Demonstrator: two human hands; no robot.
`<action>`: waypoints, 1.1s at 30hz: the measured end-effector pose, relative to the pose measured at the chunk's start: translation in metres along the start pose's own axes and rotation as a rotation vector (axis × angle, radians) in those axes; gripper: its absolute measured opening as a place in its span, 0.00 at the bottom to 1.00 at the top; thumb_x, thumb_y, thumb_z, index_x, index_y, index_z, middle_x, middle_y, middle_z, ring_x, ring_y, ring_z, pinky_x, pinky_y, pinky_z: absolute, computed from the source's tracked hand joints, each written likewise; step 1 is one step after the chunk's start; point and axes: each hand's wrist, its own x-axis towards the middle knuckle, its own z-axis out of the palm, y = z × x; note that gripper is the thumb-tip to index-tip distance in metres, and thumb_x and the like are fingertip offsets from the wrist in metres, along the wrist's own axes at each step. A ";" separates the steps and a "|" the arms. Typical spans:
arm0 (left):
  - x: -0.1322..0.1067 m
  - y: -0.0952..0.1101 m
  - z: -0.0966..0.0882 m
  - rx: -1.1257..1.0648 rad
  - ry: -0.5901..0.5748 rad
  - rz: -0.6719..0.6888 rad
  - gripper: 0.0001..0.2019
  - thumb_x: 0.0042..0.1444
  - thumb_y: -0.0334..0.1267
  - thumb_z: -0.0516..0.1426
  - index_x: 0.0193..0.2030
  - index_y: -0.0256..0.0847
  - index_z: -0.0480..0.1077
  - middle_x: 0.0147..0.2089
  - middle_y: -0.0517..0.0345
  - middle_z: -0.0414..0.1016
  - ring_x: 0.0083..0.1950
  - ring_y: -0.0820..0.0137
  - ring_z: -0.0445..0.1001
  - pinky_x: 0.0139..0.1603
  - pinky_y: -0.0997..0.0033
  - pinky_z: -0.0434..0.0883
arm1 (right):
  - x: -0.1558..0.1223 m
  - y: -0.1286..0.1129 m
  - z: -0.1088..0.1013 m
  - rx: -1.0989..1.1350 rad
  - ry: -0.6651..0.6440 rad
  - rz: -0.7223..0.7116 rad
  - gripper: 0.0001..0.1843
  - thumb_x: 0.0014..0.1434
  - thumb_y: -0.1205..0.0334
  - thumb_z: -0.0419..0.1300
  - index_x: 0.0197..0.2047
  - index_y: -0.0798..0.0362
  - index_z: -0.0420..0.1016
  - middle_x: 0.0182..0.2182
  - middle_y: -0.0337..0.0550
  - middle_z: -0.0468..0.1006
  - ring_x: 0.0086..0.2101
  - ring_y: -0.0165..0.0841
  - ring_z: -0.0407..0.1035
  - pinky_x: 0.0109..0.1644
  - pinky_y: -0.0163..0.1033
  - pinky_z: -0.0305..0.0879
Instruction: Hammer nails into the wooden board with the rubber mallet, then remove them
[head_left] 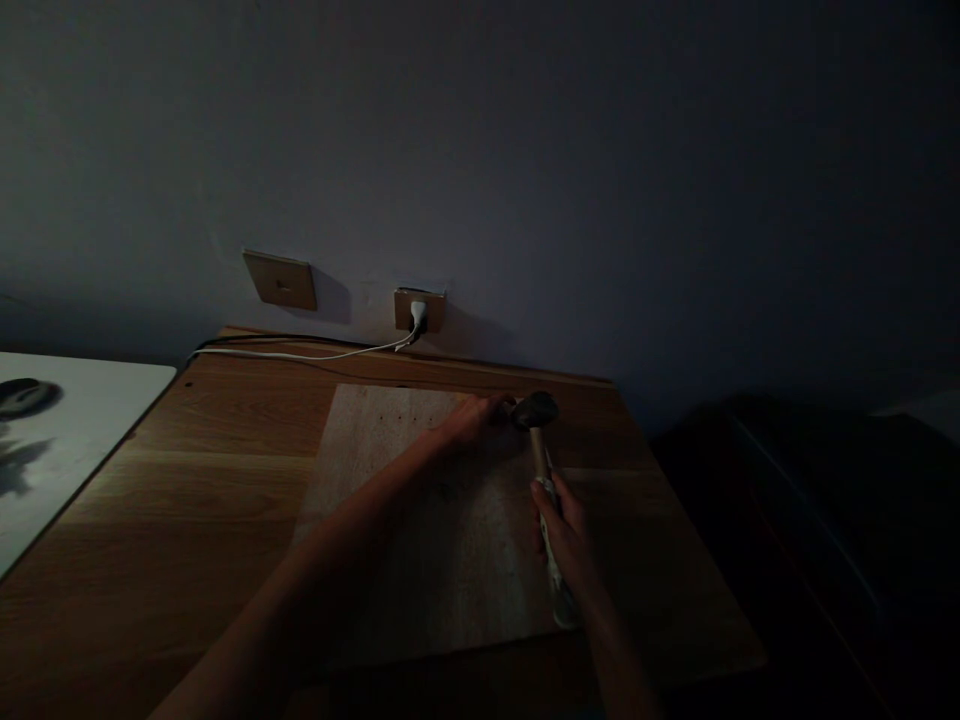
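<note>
The hammer (541,470) is showing a dark head and pale wooden handle, the board (420,520) looking maybe light tan, white cable (300,354).

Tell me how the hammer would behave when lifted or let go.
Probably head-heavy: the hammer has a dark, chunky head on a slim handle, so it would likely tip forward. Likely stiff; the handle looks straight in the right hand.

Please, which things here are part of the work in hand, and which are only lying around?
In use: hammer, gripped by the right hand; pale board, with the left hand on it beside the hammer head.
Lying about: white cable and its plug in the wall socket; wall plate; white tabletop at left.
</note>
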 end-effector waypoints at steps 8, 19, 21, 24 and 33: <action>0.003 -0.003 0.002 -0.035 -0.039 0.011 0.25 0.55 0.30 0.59 0.61 0.39 0.68 0.46 0.54 0.83 0.47 0.65 0.81 0.48 0.71 0.74 | -0.003 0.012 -0.002 0.026 0.046 -0.022 0.29 0.50 0.31 0.62 0.36 0.49 0.67 0.17 0.27 0.63 0.14 0.24 0.57 0.14 0.29 0.52; -0.040 0.034 -0.060 0.428 -0.419 0.065 0.16 0.54 0.43 0.64 0.46 0.37 0.75 0.44 0.45 0.81 0.43 0.59 0.80 0.39 0.68 0.74 | 0.002 0.026 0.003 0.076 0.038 0.027 0.33 0.44 0.28 0.62 0.36 0.48 0.65 0.15 0.25 0.61 0.11 0.25 0.55 0.12 0.31 0.50; -0.055 0.042 -0.061 0.488 -0.472 0.040 0.17 0.53 0.44 0.64 0.47 0.37 0.75 0.43 0.43 0.82 0.41 0.56 0.81 0.36 0.67 0.73 | 0.003 0.027 0.003 0.084 0.035 0.026 0.33 0.44 0.28 0.62 0.37 0.48 0.65 0.15 0.25 0.61 0.11 0.25 0.55 0.12 0.31 0.50; -0.066 0.047 -0.055 0.463 -0.421 0.053 0.10 0.55 0.37 0.61 0.43 0.37 0.77 0.37 0.44 0.82 0.37 0.57 0.81 0.33 0.68 0.72 | 0.001 0.025 0.003 0.090 0.041 0.025 0.33 0.44 0.29 0.63 0.38 0.49 0.65 0.16 0.25 0.62 0.12 0.25 0.56 0.12 0.31 0.50; -0.036 0.033 -0.045 0.288 -0.035 -0.022 0.13 0.59 0.26 0.53 0.42 0.38 0.79 0.42 0.52 0.83 0.41 0.68 0.80 0.43 0.73 0.73 | 0.000 0.022 0.004 0.064 0.056 0.031 0.34 0.43 0.29 0.62 0.40 0.49 0.67 0.15 0.24 0.60 0.12 0.26 0.56 0.14 0.31 0.52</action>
